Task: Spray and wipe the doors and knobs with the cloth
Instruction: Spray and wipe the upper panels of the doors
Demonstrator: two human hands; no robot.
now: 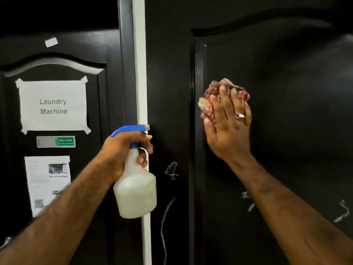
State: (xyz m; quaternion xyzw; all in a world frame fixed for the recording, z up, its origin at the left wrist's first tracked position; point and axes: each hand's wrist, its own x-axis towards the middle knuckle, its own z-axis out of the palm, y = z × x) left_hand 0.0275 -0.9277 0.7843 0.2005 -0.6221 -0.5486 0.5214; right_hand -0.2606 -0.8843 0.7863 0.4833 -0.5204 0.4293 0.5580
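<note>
Doors of black panelled wood filled the view: a right door (267, 169) close to the camera and a left door (107, 92) set further back, parted by a white frame strip (140, 73). The left door carried a taped paper sign (53, 106) reading "Laundry Machine", a small green-and-grey plate (56, 141) below it, and a printed sheet (47, 184) lower down. White streaks (172, 171) (dried or wet, could not be told) marked the lower part of the right door.

The spray bottle (136, 190) stood upright in front of the white strip, long axis vertical, blue nozzle pointing right toward the right door. The left hand (122, 155) was wrapped round its neck, fingers curled under the trigger, forearm rising from the lower left.

The cloth (227, 92), red-and-white and bunched, lay against the raised panel of the right door near its left moulding. The right hand (227, 127) pressed it flat to the wood, fingers extended upward over it and slightly bent at the tips, a ring (239, 116) on one finger, forearm coming up from the lower right.
</note>
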